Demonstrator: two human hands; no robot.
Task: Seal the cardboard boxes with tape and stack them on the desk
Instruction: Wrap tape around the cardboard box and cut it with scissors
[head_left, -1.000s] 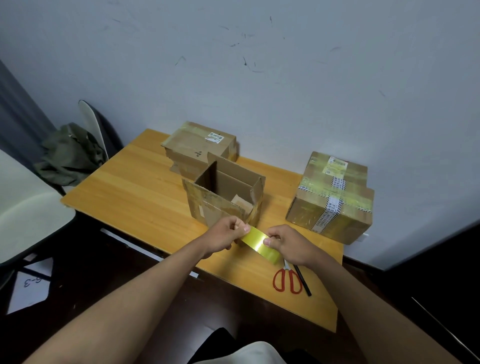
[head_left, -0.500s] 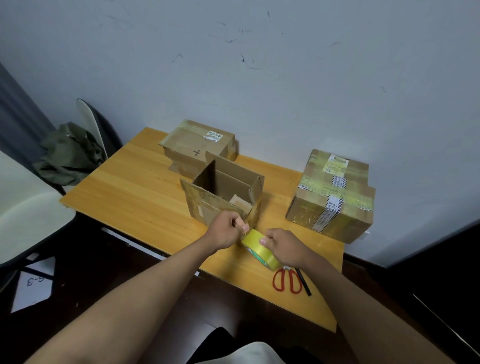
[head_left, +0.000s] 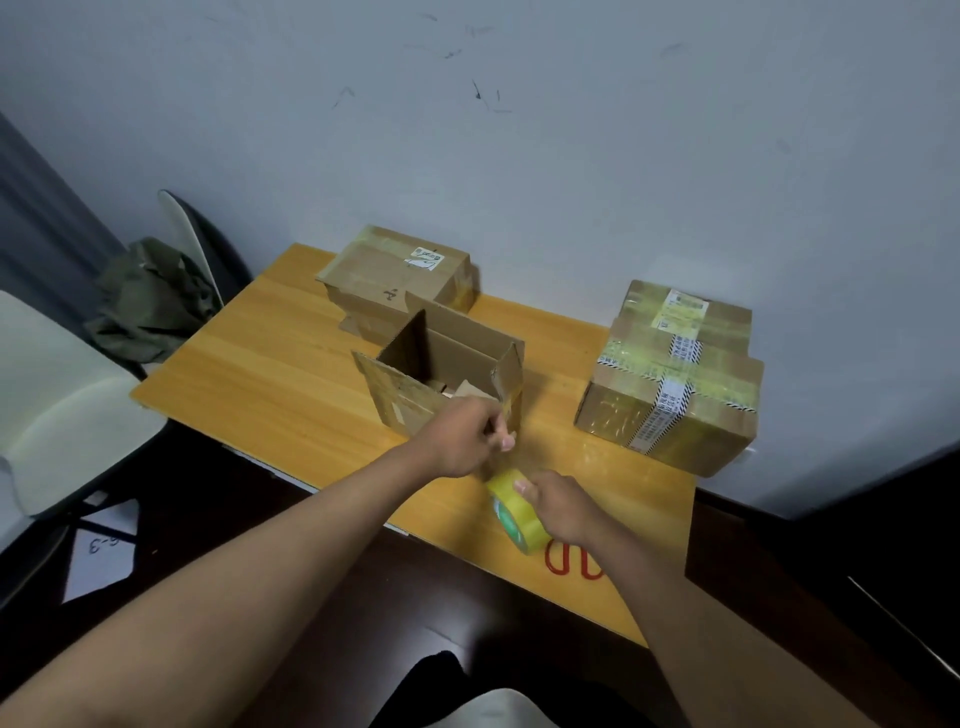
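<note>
A: So, where do things stand?

B: The right hand (head_left: 558, 506) grips the yellow tape roll (head_left: 517, 512) just below the left hand (head_left: 467, 434), whose fingers pinch what looks like the free end of the tape against the near corner of the open cardboard box (head_left: 447, 379). The strip itself is too clear to see well.

A: And the box is not closed?

B: No, its flaps stand up, directly beyond the left hand. Two taped boxes (head_left: 670, 379) sit stacked well off to the right of both hands, another closed pair (head_left: 395, 280) beyond the open one.

A: How would you do this step well?

B: I judge the end needs firm pressing onto the cardboard, then a straight, taut pull of the roll. The red-handled scissors (head_left: 571, 564) lie under the right wrist, close enough for cutting.
</note>
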